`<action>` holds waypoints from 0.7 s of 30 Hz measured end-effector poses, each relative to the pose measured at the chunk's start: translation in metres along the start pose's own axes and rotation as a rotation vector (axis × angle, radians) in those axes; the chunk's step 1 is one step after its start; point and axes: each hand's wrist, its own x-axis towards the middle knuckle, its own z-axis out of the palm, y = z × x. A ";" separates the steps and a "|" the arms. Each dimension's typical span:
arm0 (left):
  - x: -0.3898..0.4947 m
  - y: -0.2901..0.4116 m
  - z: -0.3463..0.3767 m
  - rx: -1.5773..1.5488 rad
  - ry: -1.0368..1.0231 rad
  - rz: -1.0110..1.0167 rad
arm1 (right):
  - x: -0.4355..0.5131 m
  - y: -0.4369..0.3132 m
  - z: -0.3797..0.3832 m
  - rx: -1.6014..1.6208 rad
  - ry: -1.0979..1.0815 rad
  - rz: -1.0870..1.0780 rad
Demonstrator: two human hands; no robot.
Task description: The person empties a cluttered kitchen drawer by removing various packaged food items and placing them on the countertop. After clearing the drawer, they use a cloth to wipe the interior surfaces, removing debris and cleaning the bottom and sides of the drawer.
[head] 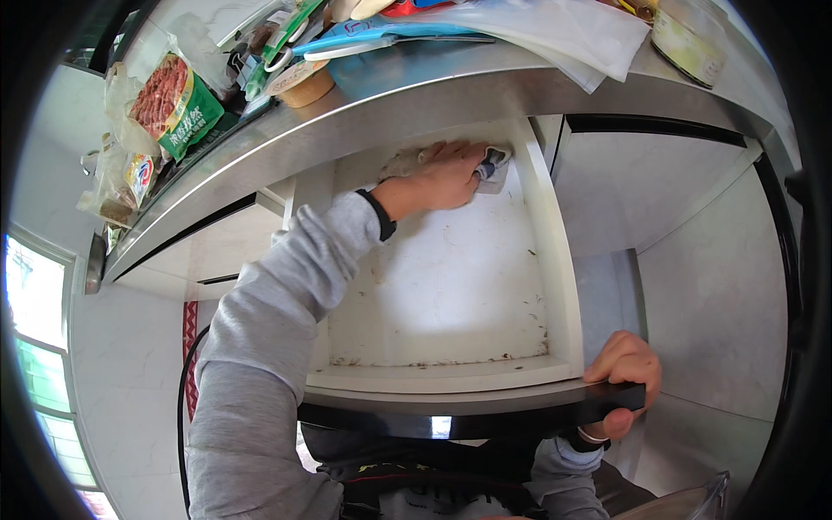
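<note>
A pulled-out white drawer with a glossy black front lies before me. At its far end, my left hand is palm down on a crumpled grey cloth, which shows on both sides of the fingers. Brown specks and crumbs lie on the drawer's bottom, mostly along its near edge and right side. My right hand grips the right corner of the drawer front, its fingers over the top and its thumb on the near side.
A steel-edged countertop overhangs the drawer's far end. On it are a green food packet, a lidded plastic cup, scissors, plastic bags and a glass jar. Cabinet doors stand at right. A clear-edged object is at lower right.
</note>
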 end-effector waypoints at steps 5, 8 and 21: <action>0.008 0.015 0.006 0.088 0.072 0.101 | 0.001 0.001 -0.004 0.026 -0.033 0.001; 0.001 0.017 0.011 0.010 0.126 0.202 | 0.007 0.006 -0.010 0.052 -0.196 -0.123; 0.055 -0.019 -0.005 0.085 0.011 -0.081 | 0.000 0.001 -0.002 0.004 -0.008 0.057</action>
